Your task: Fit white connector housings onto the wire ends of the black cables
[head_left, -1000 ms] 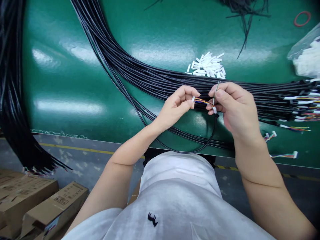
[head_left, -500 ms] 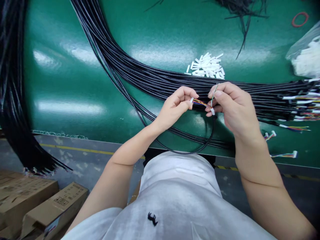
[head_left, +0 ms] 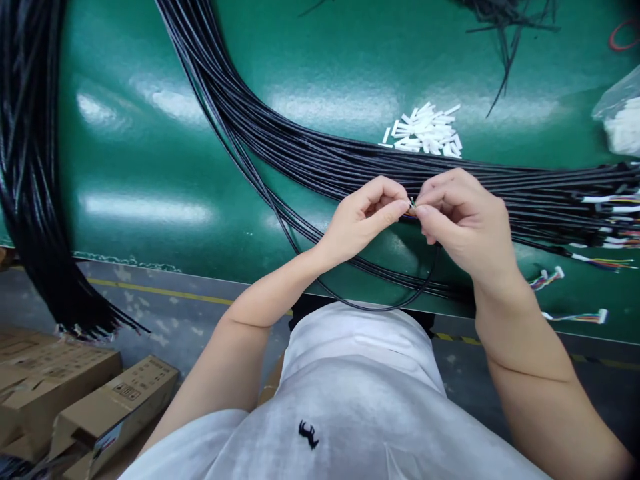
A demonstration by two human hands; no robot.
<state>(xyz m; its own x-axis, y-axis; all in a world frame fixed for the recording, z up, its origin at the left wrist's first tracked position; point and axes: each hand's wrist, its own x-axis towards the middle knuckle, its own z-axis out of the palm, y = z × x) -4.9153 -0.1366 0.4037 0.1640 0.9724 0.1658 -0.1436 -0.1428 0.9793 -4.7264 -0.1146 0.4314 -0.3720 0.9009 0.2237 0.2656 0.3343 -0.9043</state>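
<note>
My left hand (head_left: 367, 220) pinches thumb and forefinger around a small white connector, now mostly hidden by the fingertips. Close against it, my right hand (head_left: 465, 220) is closed on the end of a thin wire (head_left: 413, 203). Only a short bit of coloured wire shows between the two hands. These wires belong to a black cable (head_left: 431, 277) that loops below my hands near the table's front edge. Behind the hands a thick bundle of black cables (head_left: 310, 143) runs across the green table (head_left: 135, 160).
Small white tubes (head_left: 429, 130) lie piled beyond the bundle. At right are coloured wire ends (head_left: 607, 261), two short connector leads (head_left: 583, 317), a plastic bag (head_left: 623, 123) and a red ring (head_left: 623, 35). Another cable bundle (head_left: 35, 200) hangs off the left; cardboard boxes (head_left: 117, 400) stand below.
My hands have come together, fingertips nearly touching. The connector and the loose green and white wire, plain before, are now largely covered by fingers. The view has shifted slightly.
</note>
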